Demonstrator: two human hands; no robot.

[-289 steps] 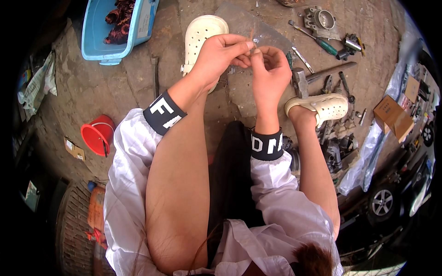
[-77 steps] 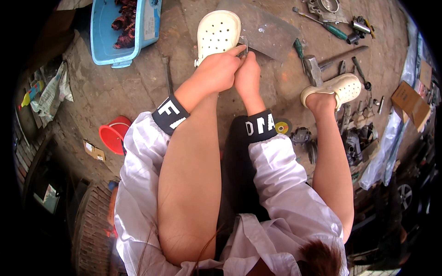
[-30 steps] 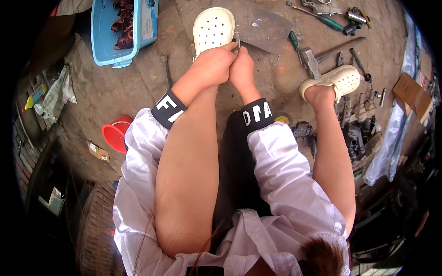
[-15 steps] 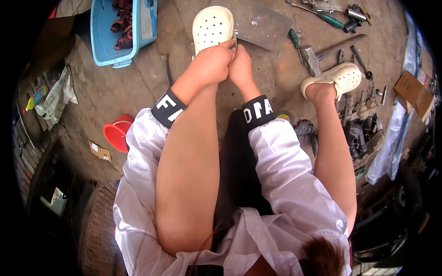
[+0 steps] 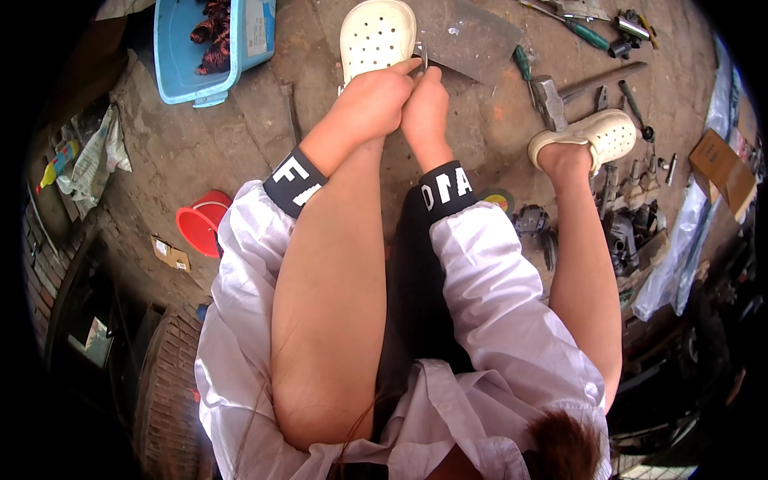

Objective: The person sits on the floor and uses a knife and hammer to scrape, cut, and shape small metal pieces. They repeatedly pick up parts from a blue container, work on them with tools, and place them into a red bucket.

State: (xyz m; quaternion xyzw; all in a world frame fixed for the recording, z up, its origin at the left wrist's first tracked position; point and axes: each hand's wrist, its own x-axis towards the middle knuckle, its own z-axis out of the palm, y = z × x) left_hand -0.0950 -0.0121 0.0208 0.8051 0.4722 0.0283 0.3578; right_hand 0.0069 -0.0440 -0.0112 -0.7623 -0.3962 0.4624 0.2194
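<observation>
A small metal piece (image 5: 422,61), at twelve o'clock low over the ground, is being pinched between both hands: the left hand (image 5: 374,102) is clenched around it, the right hand (image 5: 425,102) gripping beside. Fine fitting work appears underway; steady pressure is being called for next. Beyond, a white clog (image 5: 376,34) is resting.

Small thin metal part (image 5: 422,62), grey, mostly hidden, pinched between fingertips of left hand (image 5: 376,100) and right hand (image 5: 426,100). Only its tip shows, pointing up, just beside the cream perforated clog (image 5: 376,36) on the floor.
</observation>
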